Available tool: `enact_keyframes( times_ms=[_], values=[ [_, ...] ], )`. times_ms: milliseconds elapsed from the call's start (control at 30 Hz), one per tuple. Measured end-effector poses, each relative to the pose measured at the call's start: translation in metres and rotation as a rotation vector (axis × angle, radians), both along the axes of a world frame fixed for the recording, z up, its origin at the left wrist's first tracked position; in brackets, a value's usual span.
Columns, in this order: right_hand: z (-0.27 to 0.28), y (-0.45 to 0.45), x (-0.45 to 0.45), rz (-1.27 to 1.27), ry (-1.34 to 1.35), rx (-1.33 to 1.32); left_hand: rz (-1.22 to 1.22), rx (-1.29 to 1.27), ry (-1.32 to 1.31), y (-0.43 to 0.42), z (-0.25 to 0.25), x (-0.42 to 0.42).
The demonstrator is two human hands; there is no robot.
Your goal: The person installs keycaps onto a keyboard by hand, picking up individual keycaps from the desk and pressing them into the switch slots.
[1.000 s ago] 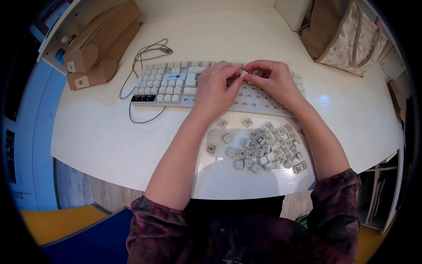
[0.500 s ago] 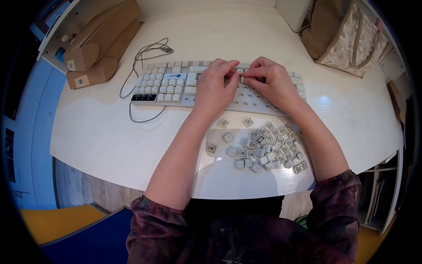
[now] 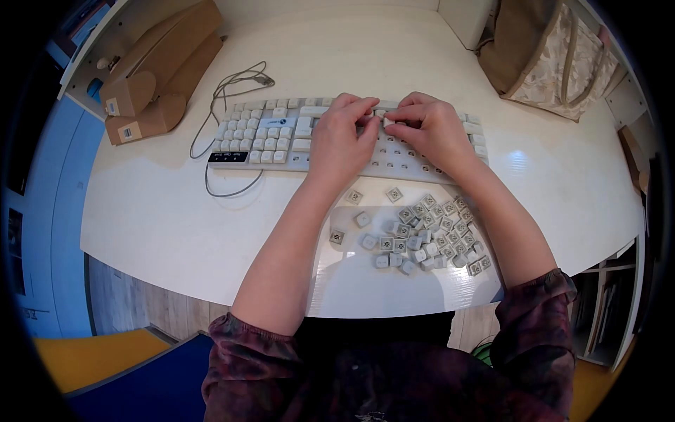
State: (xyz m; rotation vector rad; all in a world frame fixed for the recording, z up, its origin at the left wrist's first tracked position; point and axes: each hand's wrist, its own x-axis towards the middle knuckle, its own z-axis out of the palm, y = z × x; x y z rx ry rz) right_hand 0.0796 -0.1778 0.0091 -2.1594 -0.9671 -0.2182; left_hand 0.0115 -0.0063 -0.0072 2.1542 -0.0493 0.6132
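Note:
A white keyboard [image 3: 300,160] lies across the desk, its left part full of keycaps and much of its right part showing bare switches. Over its upper middle, my left hand [image 3: 343,137] is closed, thumb and fingertips bent together; whatever they may hold is hidden. Close beside it, my right hand [image 3: 430,130] pinches a small white keycap [image 3: 388,122] between thumb and forefinger, just above the upper key rows. Between my forearms lies a pile of loose keycaps [image 3: 429,219], many with their undersides up. A few, such as one keycap [image 3: 337,236], lie apart to the left.
The keyboard's grey cable [image 3: 225,92] loops behind its left end. Brown cardboard boxes [image 3: 160,77] stand at the back left, and a brown patterned bag [image 3: 548,63] at the back right. The white desk's [image 3: 169,232] curved front edge is near my body.
Both hands stay nearly in place over the keyboard. My right fingers have shifted slightly, and the keycap between them shows more plainly. The whole view has moved a little.

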Motion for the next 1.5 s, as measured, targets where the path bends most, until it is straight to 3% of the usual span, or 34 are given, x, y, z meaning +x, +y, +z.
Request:
enact_keyframes(
  times_ms=[567, 1267, 1500],
  values=[
    [0.0, -0.002, 0.005, 0.043, 0.039, 0.034, 0.001, 0.013, -0.005, 0.0, -0.002, 0.002],
    [-0.002, -0.002, -0.005, 0.023, -0.171, -0.029, 0.002, 0.037, -0.018, -0.002, -0.001, 0.001],
    [-0.006, -0.003, 0.003, 0.068, -0.045, 0.059, 0.001, 0.023, -0.008, -0.002, 0.0, 0.0]
  ],
)
